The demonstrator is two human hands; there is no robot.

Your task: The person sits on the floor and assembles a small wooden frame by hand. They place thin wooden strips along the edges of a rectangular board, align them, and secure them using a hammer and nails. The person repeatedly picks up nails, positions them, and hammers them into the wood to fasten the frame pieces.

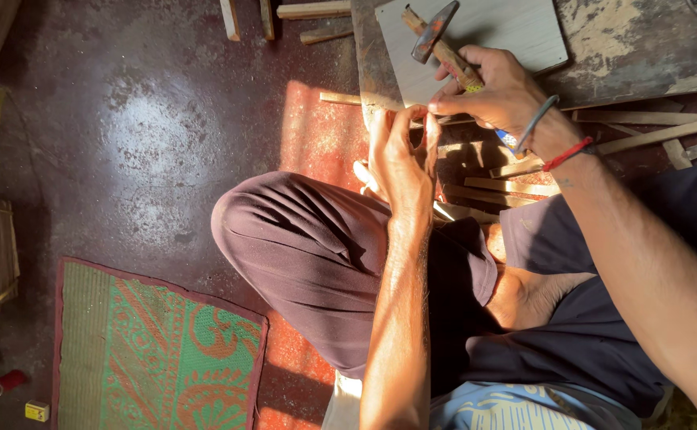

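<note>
My right hand [501,89] grips the wooden handle of a hammer [436,36], whose metal head hangs over a pale rectangular board [516,28]. My left hand [400,155] is just below it, fingers pinched together at the near edge of the board; anything held between the fingertips is too small to see. The board lies on a worn wooden work block [643,48]. I sit on the floor with my knee [285,231] drawn up under my left arm.
Thin wooden strips [651,135] lie scattered on the dark red floor to the right and at the top [309,12]. A green and orange woven mat [157,350] lies at lower left. A small red spool [6,382] and yellow box [36,411] sit beside it.
</note>
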